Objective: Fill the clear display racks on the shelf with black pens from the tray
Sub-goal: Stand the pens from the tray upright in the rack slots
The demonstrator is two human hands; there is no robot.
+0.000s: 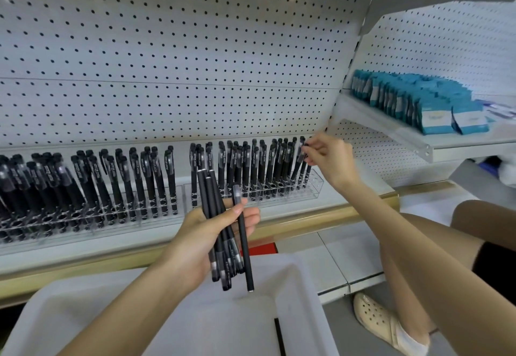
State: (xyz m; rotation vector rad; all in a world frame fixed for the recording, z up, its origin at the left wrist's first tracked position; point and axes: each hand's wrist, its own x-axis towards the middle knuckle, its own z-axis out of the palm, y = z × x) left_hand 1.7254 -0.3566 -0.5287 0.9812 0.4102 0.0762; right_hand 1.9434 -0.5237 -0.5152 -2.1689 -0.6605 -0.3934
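My left hand (220,232), frame centre, clutches bundle of black pens (223,232). My right hand (331,157) pinches pen cap (303,150) at right rack (315,185) end.

Left hand (212,232) grips a bundle of black pens (223,232) above the tray (293,277); right hand (332,157) pinches one pen (301,157) in the rack (315,188) just beside it.

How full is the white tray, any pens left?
Nearly empty. The white tray shows a bare bottom except one black pen near the frame's lower edge; the left hand holds the remaining bundle above it.
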